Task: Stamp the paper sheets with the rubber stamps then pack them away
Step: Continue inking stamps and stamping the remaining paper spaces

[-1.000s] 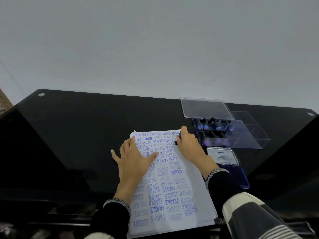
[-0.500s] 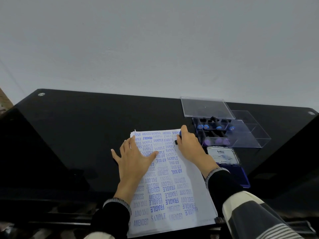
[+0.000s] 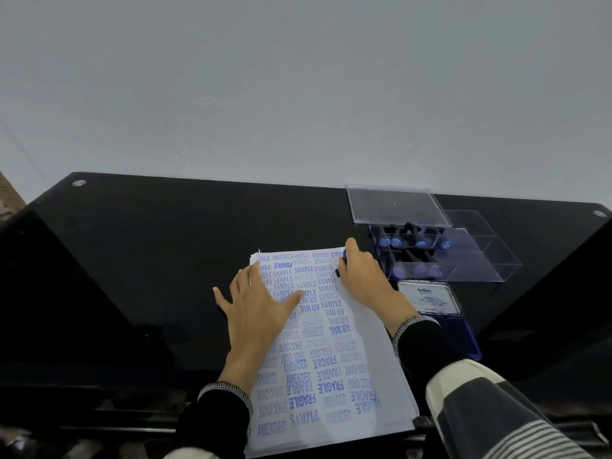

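A stack of white paper sheets (image 3: 361,356) covered in blue stamped words lies on the black glass table (image 3: 165,260), reaching over its near edge. My left hand (image 3: 255,306) rests flat on the sheet's left side with fingers spread. My right hand (image 3: 362,276) grips a black rubber stamp (image 3: 340,264) and presses it on the sheet's top right corner; most of the stamp is hidden under the fingers. Right of the sheets sits a clear compartment box (image 3: 463,256) with several black stamps in it.
The box's clear lid (image 3: 394,205) lies behind it near the wall. A blue ink pad (image 3: 433,303) with its lid open sits just right of my right wrist. The table's left half is bare black glass.
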### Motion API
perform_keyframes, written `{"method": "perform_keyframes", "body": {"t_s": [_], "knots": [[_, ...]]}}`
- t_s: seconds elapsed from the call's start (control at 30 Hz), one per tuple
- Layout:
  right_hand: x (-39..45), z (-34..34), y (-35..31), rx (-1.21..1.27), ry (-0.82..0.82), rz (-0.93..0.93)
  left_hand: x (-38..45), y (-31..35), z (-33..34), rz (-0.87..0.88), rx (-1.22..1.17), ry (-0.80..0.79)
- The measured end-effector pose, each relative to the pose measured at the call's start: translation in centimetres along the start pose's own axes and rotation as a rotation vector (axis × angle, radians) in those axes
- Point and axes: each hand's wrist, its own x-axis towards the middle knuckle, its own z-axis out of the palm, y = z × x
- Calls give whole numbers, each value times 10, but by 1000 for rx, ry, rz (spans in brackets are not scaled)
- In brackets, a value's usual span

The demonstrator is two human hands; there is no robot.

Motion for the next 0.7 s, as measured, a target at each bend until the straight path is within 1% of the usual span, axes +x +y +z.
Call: {"method": "perform_keyframes", "body": {"t_s": [0.3,0.57,0.7], "knots": [[5,-3,-1,4,-27,7,0,0,0,6,-2,6],[-9,1,-2,28,56,6,0,0,0,4,-8,10],[-9,2,0,71,66,11,-1,1,-1,0,-8,4]]}}
